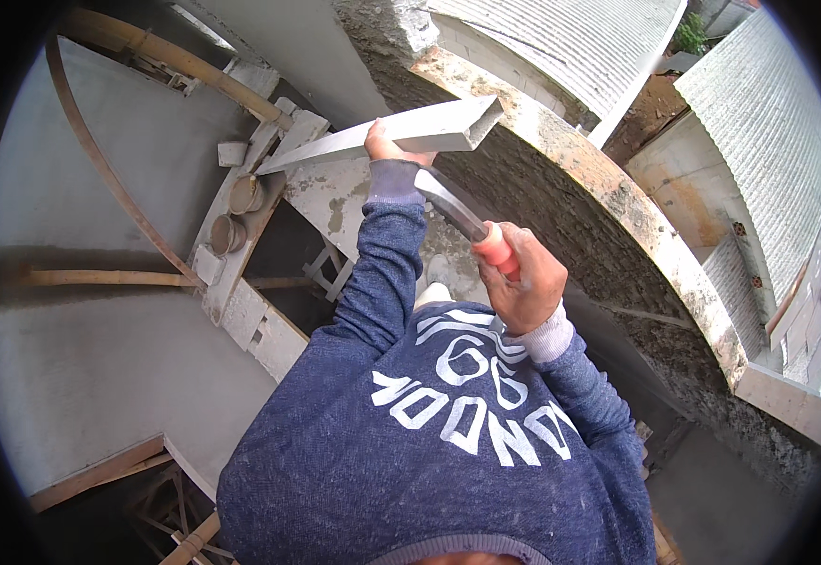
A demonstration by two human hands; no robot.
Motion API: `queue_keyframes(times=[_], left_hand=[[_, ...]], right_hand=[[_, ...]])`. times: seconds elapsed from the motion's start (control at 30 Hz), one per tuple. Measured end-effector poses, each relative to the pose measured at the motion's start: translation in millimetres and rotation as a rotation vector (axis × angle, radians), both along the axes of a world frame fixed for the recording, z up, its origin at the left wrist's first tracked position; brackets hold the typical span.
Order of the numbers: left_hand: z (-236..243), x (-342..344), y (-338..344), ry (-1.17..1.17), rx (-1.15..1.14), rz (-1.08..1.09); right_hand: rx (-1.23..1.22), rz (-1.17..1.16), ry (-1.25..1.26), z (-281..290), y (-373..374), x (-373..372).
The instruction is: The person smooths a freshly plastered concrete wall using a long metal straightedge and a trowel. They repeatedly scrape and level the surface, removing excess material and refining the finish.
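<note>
wall (561, 212) flanks lettered sweatshirt (363, 433), right hand (535, 282) gripping tool (467, 217).

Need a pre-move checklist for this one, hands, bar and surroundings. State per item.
1. Left hand grips the hollow bar: ok, thumb over its upper edge.
2. Right hand closed on the red-handled tool: ok.
3. Bar's open end clear of the rough wall: cannot tell, they overlap in this view.
4. Bar's far end resting on the planks: cannot tell, contact isn't clear.
5. Gloves on: not ok, both hands are bare.
6. Dark gap beside the planks covered: not ok, it stands open.
</note>
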State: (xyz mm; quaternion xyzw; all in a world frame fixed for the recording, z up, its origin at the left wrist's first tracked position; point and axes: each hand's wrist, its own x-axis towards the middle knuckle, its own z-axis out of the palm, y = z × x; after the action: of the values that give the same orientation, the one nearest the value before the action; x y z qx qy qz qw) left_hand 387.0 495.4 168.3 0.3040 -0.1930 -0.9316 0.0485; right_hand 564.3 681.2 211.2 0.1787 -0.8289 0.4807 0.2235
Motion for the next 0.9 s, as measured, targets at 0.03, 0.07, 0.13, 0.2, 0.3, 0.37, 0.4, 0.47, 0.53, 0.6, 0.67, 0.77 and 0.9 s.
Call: queue_keyframes(times=[0.03,0.07,0.13,0.2,0.3,0.37,0.4,0.47,0.53,0.6,0.67,0.77,0.9], left_hand=[[-6.6,-6.0,-1.3,-0.007,0.037,-0.008],[-10.4,-11.5,-6.1,0.058,0.049,-0.029],[-21.6,-14.3,-11.7,0.040,0.065,-0.023],[-15.2,-20.9,-1.9,0.021,0.095,0.001],[-16.6,-28.7,6.6,0.063,0.104,-0.043],[-22.8,-35.3,18.3,0.062,0.001,-0.002],[-90.2,-60.6,-25.2,0.236,-0.049,-0.074],[-72.0,-58.1,-3.9,0.154,0.051,-0.085],[-37.4,-46.7,6.4,0.036,0.064,-0.037],[-18.5,-45.9,14.4,0.055,0.057,-0.061],[-17.0,-38.1,14.5,0.051,0.045,-0.058],[-27.6,-45.1,7.5,0.060,0.019,-0.045],[-28.8,-57.6,0.8,0.111,0.043,-0.099]], right_hand=[[0.030,0.067,0.028,5.2,-0.9,3.6],[0.011,0.117,0.102,10.3,-7.7,8.5],[0.018,0.212,0.286,20.6,-21.4,11.2],[0.110,0.196,0.417,15.7,-24.0,-2.6],[0.102,-0.297,-0.129,-20.2,-12.7,-54.6],[0.046,-0.292,-0.167,-12.6,-21.6,-45.7],[0.042,-0.213,-0.033,-1.3,-35.7,-37.2],[0.018,-0.094,0.175,9.3,-44.7,-28.7],[0.029,0.050,0.375,7.9,-48.5,-27.8],[0.097,-0.171,0.192,-19.2,-31.4,-57.2],[0.097,-0.407,-0.112,-29.4,-17.8,-76.6],[0.047,-0.283,-0.081,-6.5,-27.5,-68.3],[-0.083,0.244,0.194,2.1,-49.9,-48.3]])
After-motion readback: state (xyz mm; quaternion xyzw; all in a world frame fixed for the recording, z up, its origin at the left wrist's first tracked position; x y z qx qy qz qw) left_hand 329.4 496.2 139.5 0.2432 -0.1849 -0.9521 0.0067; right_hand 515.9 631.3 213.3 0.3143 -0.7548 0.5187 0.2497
